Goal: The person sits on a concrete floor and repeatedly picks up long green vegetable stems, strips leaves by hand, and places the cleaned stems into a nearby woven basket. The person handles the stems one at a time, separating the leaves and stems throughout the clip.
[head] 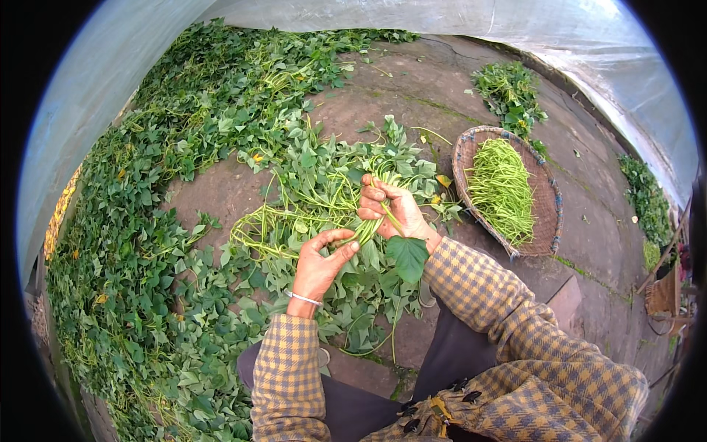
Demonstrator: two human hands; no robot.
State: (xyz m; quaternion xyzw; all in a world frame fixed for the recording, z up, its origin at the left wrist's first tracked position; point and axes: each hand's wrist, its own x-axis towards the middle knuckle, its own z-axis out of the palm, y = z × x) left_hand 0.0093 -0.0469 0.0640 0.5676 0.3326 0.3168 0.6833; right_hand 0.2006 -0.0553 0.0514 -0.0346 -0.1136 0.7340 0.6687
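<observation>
A small bundle of green leaf stems (pixel 369 227) runs between my two hands, above a heap of leafy vines (pixel 326 160). My right hand (pixel 399 210) is closed around the bundle in a fist. Finger and thumb of my left hand (pixel 323 262) pinch its lower left end. One broad green leaf (pixel 409 257) hangs below my right wrist. To the right, a shallow woven basket (pixel 547 221) with a bound rim holds a pile of stripped green stems (pixel 501 190). Some vines lie partly hidden beneath my hands.
Cut leafy vines (pixel 138 232) cover the ground along the left and far side. A smaller leaf pile (pixel 511 96) lies beyond the basket, and another (pixel 646 193) at the right. Plastic sheeting (pixel 596 44) borders the stone floor (pixel 420 83). A second wicker basket (pixel 661 295) stands far right.
</observation>
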